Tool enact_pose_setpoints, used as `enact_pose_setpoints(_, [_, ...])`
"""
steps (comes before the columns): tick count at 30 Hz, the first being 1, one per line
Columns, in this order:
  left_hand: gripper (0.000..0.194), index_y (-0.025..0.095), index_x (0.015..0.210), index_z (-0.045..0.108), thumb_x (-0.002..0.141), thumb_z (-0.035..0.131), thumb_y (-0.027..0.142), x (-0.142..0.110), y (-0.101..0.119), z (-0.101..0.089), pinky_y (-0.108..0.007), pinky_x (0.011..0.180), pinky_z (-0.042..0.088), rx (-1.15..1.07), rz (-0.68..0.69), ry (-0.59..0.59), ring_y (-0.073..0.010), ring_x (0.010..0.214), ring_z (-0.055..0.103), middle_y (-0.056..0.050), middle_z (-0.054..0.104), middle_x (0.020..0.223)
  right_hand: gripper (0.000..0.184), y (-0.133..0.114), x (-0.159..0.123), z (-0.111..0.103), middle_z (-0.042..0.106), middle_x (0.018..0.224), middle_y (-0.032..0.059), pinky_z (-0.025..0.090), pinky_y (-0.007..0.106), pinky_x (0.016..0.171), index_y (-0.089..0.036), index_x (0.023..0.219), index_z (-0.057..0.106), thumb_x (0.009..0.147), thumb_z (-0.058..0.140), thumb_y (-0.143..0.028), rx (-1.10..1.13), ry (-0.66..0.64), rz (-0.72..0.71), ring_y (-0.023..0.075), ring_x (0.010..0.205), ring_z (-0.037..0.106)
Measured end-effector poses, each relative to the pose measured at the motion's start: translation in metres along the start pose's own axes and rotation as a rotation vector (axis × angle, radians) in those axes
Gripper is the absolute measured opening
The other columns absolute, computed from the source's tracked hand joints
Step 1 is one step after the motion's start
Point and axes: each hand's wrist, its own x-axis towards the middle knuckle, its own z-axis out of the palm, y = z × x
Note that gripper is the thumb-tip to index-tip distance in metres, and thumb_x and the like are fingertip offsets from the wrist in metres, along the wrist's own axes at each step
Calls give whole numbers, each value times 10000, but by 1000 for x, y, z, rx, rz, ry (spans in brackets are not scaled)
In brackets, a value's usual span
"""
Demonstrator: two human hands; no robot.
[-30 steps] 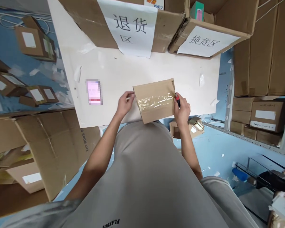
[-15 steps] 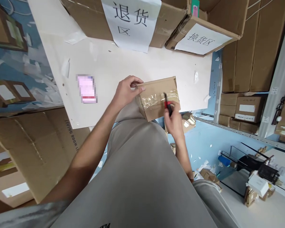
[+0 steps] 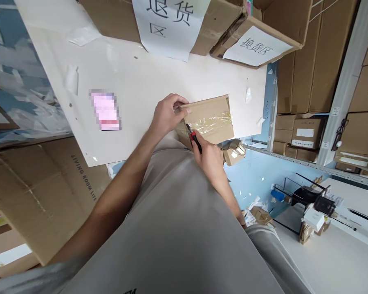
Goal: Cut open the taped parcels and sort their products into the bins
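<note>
A small cardboard box (image 3: pixel 207 110) with clear tape across its face rests at the near edge of the white table. My left hand (image 3: pixel 170 112) grips its upper left corner, thumb on the taped face and fingers behind. In my right hand (image 3: pixel 210 157) is a red and black utility knife (image 3: pixel 194 139), fingers wrapped round its handle. The blade tip is at the left end of the tape, close to my left thumb. Whether it has gone through the tape I cannot tell.
On the white table (image 3: pixel 135 102) lies a blurred pink item (image 3: pixel 106 110). Two large cartons with paper signs, one carton (image 3: pixel 110 20) and an open one (image 3: pixel 282 24), stand at the back. A big carton (image 3: pixel 49 192) is at left; shelves with boxes (image 3: pixel 306 130) are at right.
My right hand has brought the knife leftward along the tape, from the box's right side to its left end. My left hand keeps its hold. The view has shifted slightly.
</note>
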Motion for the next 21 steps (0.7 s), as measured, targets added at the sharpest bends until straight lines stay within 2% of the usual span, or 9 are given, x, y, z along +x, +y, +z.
enact_pose_setpoints(4, [233,238,1131,782,906,840,220,-3,2,2,-556,1155,642,12,1,19,-282,1155,762,-46,776,1179,653,-11,-2,-4,867,1404,121,626,357,924,-296,1896,318,1244,340,-323,-6,-11,19,303,1162,860])
enact_pose_setpoints(6, [228,240,1126,786,905,836,209,-5,4,3,-552,1145,648,22,-4,26,-278,1138,762,-44,781,1169,641,-11,-8,-5,878,1361,127,620,368,915,-305,1881,360,1241,359,-323,-9,-40,22,310,1138,859])
enact_pose_setpoints(10, [220,234,1125,805,908,828,209,-10,8,4,-545,1120,665,36,-26,44,-273,1103,764,-48,794,1178,597,0,-24,-1,907,1178,135,621,395,869,-289,1829,466,1241,394,-363,-69,-148,51,339,1055,866])
enact_pose_setpoints(15, [215,232,1119,815,905,839,229,-15,9,3,-528,1126,672,54,-44,40,-273,1111,763,-44,800,1169,576,8,-34,5,900,1245,138,626,409,838,-309,1812,480,1252,361,-369,-80,-149,15,346,1059,872])
enact_pose_setpoints(21, [170,228,1151,806,985,812,260,-19,8,8,-460,1126,679,93,-46,109,-239,1139,759,-47,795,1205,571,21,-49,12,907,1163,143,627,398,806,-279,1801,511,1241,427,-356,-57,-264,24,344,1059,884])
